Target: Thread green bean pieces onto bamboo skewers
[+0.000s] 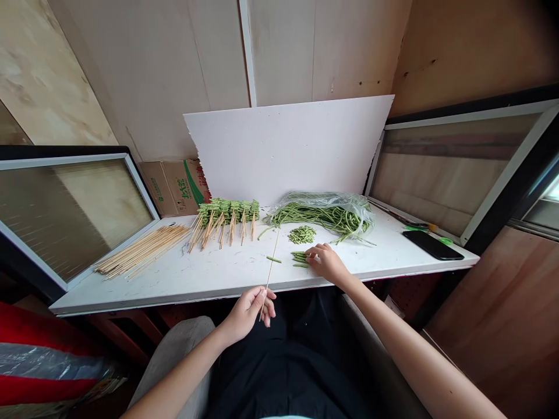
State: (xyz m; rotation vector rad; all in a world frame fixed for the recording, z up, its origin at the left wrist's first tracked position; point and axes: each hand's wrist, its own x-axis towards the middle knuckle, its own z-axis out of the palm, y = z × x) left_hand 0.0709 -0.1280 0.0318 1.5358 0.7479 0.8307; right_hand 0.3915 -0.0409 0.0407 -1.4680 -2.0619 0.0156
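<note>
My left hand pinches a thin wooden skewer near its lower end, just in front of the table edge. One green bean piece is crosswise on the skewer. My right hand has its fingertips on a small group of cut bean pieces lying on the white table; whether it grips one is hidden. Behind them sits a pile of short bean bits. Long green beans lie partly in a clear plastic bag further back.
Filled bean skewers are stacked at the back left, beside a heap of bare skewers. A black phone lies at the right. A white board and a cardboard box stand behind; framed glass panels flank the table.
</note>
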